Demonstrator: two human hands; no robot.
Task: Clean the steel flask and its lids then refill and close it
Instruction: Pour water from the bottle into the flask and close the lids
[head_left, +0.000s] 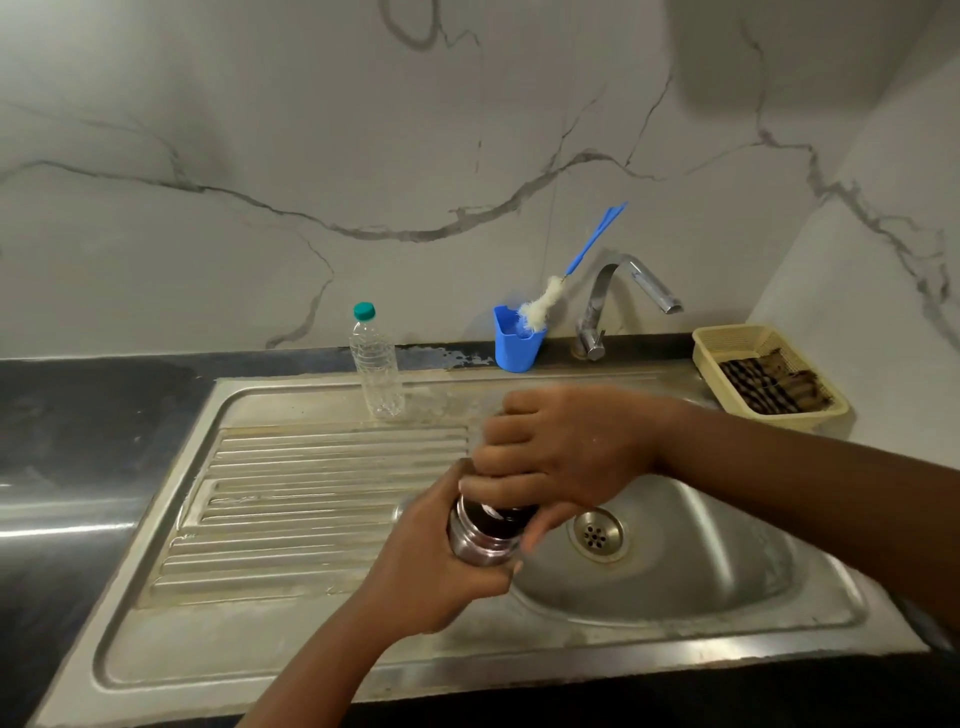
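I hold the steel flask (475, 540) over the left rim of the sink basin (675, 561). My left hand (441, 566) wraps the flask's body from below. My right hand (556, 452) covers the flask's top, fingers curled around the lid, which is almost wholly hidden. A dark band (501, 514) shows at the flask's neck just under my right fingers. Most of the flask's lower body is hidden by my left hand.
A clear plastic water bottle (375, 364) with a green cap stands at the back of the ribbed drainboard (311, 499). A blue cup (517, 340) holds a blue-handled bottle brush (545, 301). The tap (623, 296) stands behind the basin. A yellow basket (769, 376) sits at right.
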